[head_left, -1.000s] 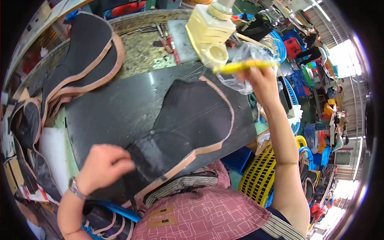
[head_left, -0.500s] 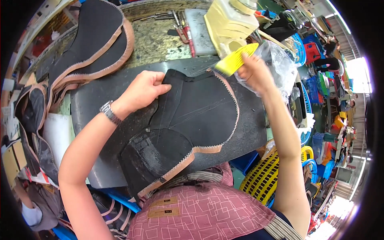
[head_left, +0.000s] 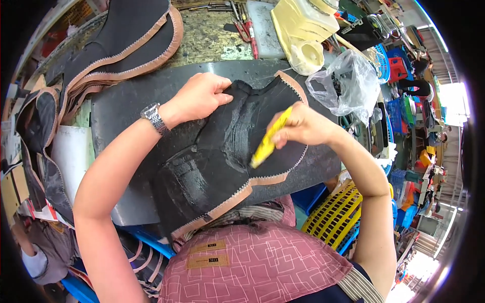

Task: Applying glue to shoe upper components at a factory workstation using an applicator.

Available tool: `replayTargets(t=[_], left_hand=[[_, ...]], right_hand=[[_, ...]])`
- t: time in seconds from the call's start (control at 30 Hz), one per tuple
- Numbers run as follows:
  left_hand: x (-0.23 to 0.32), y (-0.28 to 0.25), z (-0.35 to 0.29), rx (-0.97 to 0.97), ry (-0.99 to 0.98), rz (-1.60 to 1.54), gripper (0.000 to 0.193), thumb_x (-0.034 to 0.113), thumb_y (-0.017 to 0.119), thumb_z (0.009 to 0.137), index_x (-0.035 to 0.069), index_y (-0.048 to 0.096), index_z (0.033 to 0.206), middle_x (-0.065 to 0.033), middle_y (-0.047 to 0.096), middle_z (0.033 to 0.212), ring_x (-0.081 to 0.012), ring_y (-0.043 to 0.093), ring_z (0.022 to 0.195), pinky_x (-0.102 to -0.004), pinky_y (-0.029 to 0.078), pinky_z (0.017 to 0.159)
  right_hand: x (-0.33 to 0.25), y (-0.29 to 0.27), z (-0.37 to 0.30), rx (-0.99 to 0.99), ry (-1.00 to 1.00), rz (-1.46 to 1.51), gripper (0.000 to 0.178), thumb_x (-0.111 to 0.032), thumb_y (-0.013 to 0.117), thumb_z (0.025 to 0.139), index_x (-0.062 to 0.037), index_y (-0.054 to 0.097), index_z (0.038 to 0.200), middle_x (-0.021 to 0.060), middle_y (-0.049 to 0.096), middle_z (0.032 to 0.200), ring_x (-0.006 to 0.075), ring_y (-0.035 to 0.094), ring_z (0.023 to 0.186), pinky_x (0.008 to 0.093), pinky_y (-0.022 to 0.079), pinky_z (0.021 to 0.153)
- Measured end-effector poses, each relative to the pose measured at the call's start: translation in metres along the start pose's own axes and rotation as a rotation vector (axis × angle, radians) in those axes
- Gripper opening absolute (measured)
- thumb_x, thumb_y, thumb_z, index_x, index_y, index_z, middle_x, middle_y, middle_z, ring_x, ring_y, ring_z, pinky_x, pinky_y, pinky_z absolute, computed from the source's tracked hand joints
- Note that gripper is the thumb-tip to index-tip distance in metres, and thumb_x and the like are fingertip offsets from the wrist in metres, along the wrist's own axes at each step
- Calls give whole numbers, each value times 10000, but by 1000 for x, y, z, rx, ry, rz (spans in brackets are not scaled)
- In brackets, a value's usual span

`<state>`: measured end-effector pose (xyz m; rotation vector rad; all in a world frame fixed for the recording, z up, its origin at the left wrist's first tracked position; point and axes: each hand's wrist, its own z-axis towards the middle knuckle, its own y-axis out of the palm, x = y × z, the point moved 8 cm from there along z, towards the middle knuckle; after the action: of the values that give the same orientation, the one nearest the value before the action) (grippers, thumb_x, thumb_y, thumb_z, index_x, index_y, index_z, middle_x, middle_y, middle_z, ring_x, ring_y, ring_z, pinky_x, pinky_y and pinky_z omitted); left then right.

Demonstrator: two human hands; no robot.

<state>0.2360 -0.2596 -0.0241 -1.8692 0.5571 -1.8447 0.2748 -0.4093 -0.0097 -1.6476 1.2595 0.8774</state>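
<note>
A black boot-upper-like piece (head_left: 275,161) with tan zigzag-stitched edging lies across a dark board (head_left: 126,118) in front of me. My left hand (head_left: 202,98) pinches its far left edge between thumb and fingers. In my right hand (head_left: 303,126) is a flat yellow spreader (head_left: 266,144), tilted, its lower end against the middle of the piece. Wet-looking, glue-like streaks (head_left: 237,134) run down the piece left of the spreader. A second pale smeared patch (head_left: 189,177) shows on its nearer left part.
Stacked black pieces (head_left: 129,48) with tan edges lie at the far left. Beyond the board stand a cream, drip-coated container (head_left: 308,55) and red-handled tools (head_left: 251,35). A crumpled clear plastic bag (head_left: 348,83) is at right, a yellow basket (head_left: 331,214) below. Another person's sleeve (head_left: 40,262) shows lower left.
My right hand has brought the yellow spreader from near the cream container down onto the black piece. Glue-like streaks now show across its middle. My left hand has shifted slightly right.
</note>
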Motion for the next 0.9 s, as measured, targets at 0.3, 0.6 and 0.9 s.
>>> replayTargets(t=[0.3, 0.6, 0.9], left_hand=[[5, 2, -18, -162, -167, -530, 174, 5, 594, 709, -4, 507, 860, -40, 542, 721, -106, 495, 660, -271, 413, 599], [8, -5, -4, 108, -260, -37, 218, 177, 610, 733, -17, 604, 832, -176, 581, 650, -255, 585, 596, -349, 427, 580], [-11, -4, -7, 106, -286, -111, 182, 135, 620, 739, -27, 597, 820, -186, 539, 619, -176, 540, 556, -335, 414, 562]], right_hand=[[-5, -72, -63, 465, 7, -113, 70, -34, 590, 767, 14, 606, 815, 88, 630, 708, 152, 606, 627, 258, 486, 592], [39, -215, -59, 1016, -156, -103, 166, -175, 574, 840, -12, 602, 852, 26, 602, 682, 59, 538, 555, 197, 431, 493], [-38, -65, 38, 62, -99, -348, 379, -376, 689, 718, -38, 573, 845, 54, 593, 741, 127, 544, 624, 254, 434, 549]])
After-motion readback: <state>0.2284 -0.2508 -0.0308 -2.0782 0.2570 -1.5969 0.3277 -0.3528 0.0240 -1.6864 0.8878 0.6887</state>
